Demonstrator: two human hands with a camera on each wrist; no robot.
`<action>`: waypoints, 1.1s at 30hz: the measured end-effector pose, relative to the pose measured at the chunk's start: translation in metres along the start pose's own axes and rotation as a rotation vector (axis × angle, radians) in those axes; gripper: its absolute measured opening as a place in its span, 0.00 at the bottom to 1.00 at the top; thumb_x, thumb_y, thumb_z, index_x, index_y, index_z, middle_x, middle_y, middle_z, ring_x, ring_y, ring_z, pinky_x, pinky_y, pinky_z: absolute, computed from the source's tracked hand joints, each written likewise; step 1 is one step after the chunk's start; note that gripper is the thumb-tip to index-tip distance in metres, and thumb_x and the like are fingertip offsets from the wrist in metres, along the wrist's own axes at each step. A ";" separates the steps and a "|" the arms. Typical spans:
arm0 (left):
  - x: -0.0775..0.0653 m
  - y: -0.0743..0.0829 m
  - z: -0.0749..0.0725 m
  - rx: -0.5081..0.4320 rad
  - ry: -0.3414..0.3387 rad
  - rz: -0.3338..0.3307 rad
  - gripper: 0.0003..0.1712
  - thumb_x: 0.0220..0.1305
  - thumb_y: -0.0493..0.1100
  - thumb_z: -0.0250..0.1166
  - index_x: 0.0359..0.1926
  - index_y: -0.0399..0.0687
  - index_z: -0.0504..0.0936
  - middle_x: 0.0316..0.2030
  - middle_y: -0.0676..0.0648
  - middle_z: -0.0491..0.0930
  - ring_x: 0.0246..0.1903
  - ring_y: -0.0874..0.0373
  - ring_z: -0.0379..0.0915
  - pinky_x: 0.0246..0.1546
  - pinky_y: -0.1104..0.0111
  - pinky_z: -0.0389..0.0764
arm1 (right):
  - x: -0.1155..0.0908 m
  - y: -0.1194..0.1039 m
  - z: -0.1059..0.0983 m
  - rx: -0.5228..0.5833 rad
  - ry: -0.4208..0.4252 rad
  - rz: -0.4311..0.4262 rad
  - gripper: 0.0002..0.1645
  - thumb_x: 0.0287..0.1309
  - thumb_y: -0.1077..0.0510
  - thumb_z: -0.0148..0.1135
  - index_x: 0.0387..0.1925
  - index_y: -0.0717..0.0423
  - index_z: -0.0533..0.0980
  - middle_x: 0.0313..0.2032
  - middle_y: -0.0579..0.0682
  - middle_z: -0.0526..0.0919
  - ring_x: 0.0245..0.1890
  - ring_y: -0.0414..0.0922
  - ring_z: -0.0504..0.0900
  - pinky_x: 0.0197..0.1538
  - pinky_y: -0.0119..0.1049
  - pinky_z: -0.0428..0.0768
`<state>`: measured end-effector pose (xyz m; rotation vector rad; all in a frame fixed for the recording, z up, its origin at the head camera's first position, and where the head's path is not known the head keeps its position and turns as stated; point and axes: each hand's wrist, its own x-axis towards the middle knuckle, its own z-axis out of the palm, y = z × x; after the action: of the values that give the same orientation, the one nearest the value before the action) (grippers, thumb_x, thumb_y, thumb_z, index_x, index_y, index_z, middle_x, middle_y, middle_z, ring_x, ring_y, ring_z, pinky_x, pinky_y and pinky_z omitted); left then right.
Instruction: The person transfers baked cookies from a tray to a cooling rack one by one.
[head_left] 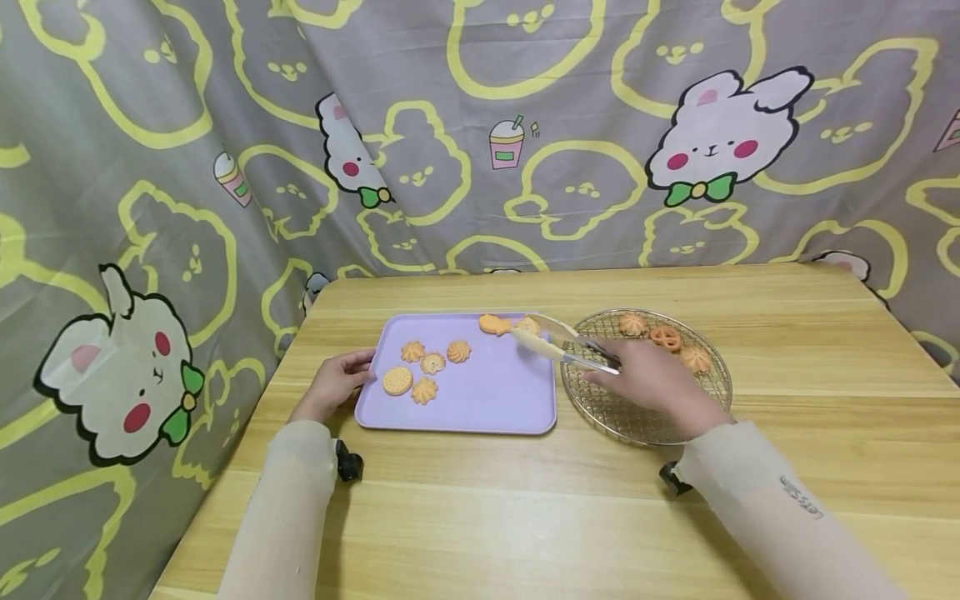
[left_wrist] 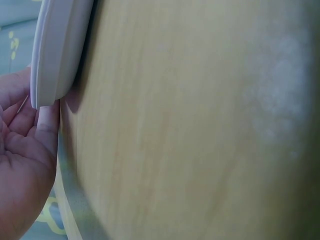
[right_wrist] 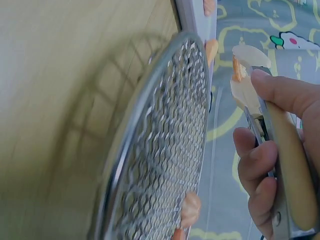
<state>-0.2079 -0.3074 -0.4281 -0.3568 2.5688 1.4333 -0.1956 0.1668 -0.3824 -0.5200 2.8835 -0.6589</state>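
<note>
My left hand (head_left: 333, 385) holds the left rim of a lilac tray (head_left: 487, 404), with its fingers at the edge in the left wrist view. On the tray lie several cookies, among them a round one (head_left: 397, 381), a swirled one (head_left: 459, 352) and a fish-shaped one (head_left: 492, 324). My right hand (head_left: 648, 375) grips metal tongs (right_wrist: 287, 165) with cream-coloured tips. Between those tips is a cookie (head_left: 528, 326), over the tray's far right corner. Beneath the right hand stands a round wire rack (head_left: 611, 412).
The rack bears a flower-shaped cookie (head_left: 632, 322), a pretzel-shaped cookie (head_left: 666, 337) and another flower-shaped cookie (head_left: 697, 360). Rack and tray stand side by side on a wooden table (head_left: 480, 517). A patterned curtain (head_left: 585, 108) hangs behind and to the left.
</note>
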 end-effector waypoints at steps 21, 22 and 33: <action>-0.002 0.002 0.001 0.002 0.001 -0.009 0.27 0.66 0.34 0.59 0.66 0.43 0.69 0.55 0.39 0.75 0.50 0.51 0.70 0.41 0.70 0.74 | -0.026 0.046 -0.016 -0.044 0.052 0.041 0.47 0.57 0.32 0.58 0.66 0.62 0.65 0.36 0.56 0.81 0.26 0.47 0.73 0.29 0.46 0.72; -0.002 0.002 0.000 0.005 -0.001 -0.005 0.27 0.66 0.34 0.60 0.66 0.43 0.69 0.55 0.39 0.75 0.50 0.51 0.70 0.41 0.70 0.74 | -0.027 0.048 -0.017 -0.049 0.055 0.042 0.47 0.57 0.33 0.59 0.66 0.62 0.66 0.39 0.59 0.82 0.28 0.48 0.74 0.30 0.47 0.73; -0.001 0.002 0.001 0.006 0.008 -0.012 0.27 0.66 0.34 0.59 0.66 0.44 0.69 0.55 0.39 0.74 0.51 0.51 0.70 0.41 0.71 0.75 | -0.036 0.060 -0.017 -0.059 0.054 0.063 0.50 0.57 0.31 0.57 0.67 0.63 0.62 0.48 0.68 0.78 0.37 0.59 0.78 0.33 0.52 0.74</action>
<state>-0.2071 -0.3052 -0.4268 -0.3774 2.5721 1.4223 -0.1837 0.2372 -0.3923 -0.4227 2.9639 -0.5884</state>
